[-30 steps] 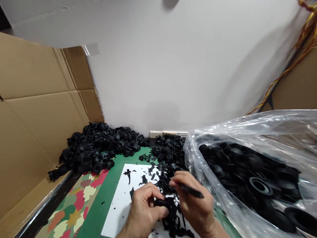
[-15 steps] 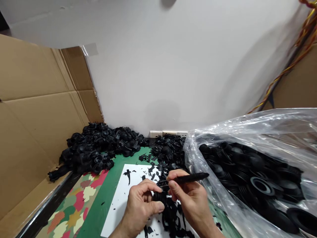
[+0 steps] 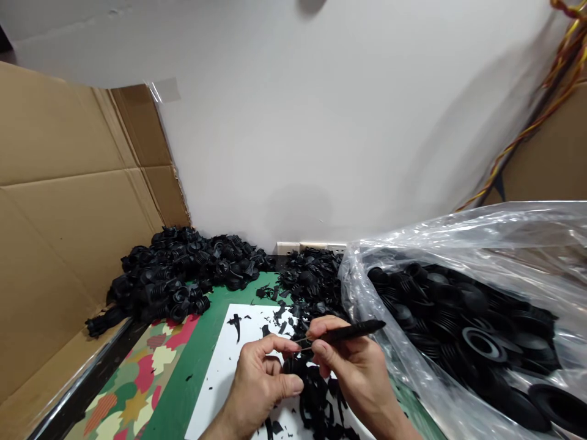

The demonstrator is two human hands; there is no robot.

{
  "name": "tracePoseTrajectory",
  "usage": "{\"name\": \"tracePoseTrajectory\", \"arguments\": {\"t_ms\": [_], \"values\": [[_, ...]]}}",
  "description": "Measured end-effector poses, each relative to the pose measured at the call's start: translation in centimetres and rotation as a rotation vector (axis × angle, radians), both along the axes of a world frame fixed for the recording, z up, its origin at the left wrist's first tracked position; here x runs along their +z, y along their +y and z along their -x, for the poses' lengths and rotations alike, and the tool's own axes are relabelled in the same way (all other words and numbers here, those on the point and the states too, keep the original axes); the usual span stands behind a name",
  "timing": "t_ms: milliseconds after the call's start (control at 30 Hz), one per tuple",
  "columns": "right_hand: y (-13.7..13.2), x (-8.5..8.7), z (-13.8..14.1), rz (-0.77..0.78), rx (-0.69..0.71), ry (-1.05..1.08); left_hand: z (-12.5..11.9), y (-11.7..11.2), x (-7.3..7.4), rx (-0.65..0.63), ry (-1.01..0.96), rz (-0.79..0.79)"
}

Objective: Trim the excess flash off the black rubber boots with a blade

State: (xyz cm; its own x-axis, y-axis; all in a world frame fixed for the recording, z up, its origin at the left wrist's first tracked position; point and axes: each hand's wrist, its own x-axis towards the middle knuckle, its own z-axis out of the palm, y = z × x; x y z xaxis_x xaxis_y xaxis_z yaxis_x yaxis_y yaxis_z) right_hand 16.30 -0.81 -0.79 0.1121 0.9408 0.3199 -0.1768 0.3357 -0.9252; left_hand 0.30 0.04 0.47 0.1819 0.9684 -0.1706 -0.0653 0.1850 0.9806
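My left hand (image 3: 261,382) is closed round a small black ribbed rubber part (image 3: 293,366) low in the middle of the view. My right hand (image 3: 351,366) pinches a thin black knife-like tool (image 3: 348,332) that lies almost level, its tip touching the top of the part. Under both hands black rubber trimmings (image 3: 321,403) lie on a white sheet (image 3: 220,379) on a green mat (image 3: 183,391).
A heap of black ribbed rubber parts (image 3: 178,278) lies at the back left against cardboard walls (image 3: 68,201). A clear plastic bag (image 3: 458,256) with more black parts fills the right. More scraps (image 3: 312,281) pile by the white wall. A leaf-patterned cloth (image 3: 132,391) lies at the left.
My right hand has swung the tool from pointing down-right to nearly level and set its tip at the part. The left hand has turned the part slightly.
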Motion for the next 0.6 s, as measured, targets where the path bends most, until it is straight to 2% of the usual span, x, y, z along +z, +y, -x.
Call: {"name": "tracePoseTrajectory", "arguments": {"t_ms": [100, 333, 600], "values": [[0.0, 0.1, -0.2, 0.039, -0.063, 0.05, 0.1, 0.0, -0.1, 0.01, 0.031, 0.043], [-0.8, 0.8, 1.2, 0.084, -0.086, 0.097, 0.2, 0.1, -0.3, 0.016, -0.027, -0.062], [-1.0, 0.6, 1.7, -0.033, -0.114, -0.008, -0.1, 0.2, 0.6, 0.057, -0.079, -0.165]]}}
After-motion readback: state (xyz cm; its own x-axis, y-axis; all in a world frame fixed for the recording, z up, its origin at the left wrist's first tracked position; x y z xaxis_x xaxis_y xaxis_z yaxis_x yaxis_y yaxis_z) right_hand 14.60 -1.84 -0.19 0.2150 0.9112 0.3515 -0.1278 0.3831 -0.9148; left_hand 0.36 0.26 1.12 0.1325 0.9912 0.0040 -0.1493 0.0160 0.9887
